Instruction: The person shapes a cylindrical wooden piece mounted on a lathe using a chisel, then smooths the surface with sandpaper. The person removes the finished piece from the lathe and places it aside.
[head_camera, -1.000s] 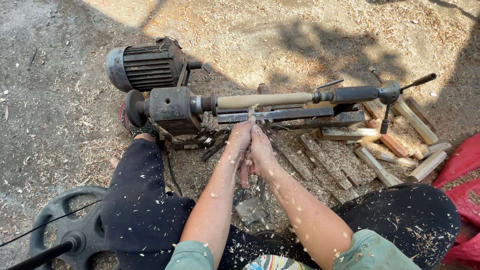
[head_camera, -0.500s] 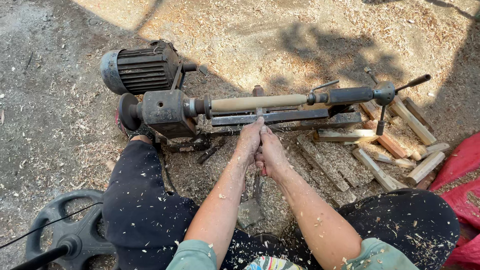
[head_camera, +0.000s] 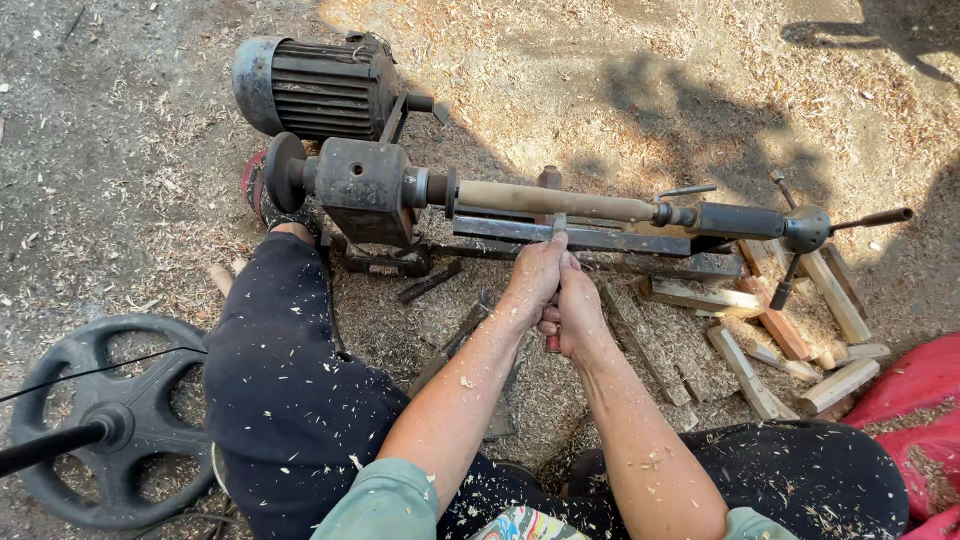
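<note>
The person sits on the ground before a small lathe (head_camera: 380, 190), legs spread to either side of it. A pale wooden rod (head_camera: 555, 200) is mounted lengthwise between the headstock and the tailstock (head_camera: 740, 220). Both hands are closed around a chisel (head_camera: 558, 228): the left hand (head_camera: 533, 275) grips it near the blade, fingers wrapped tight, and the right hand (head_camera: 578, 315) clasps the handle just behind, touching the left. The chisel's tip lies on the tool rest (head_camera: 600, 238), right against the rod. A motor (head_camera: 315, 88) stands behind the lathe. Cut wood pieces (head_camera: 790, 340) lie to the right, and a black wheel (head_camera: 110, 420) lies to the left.
</note>
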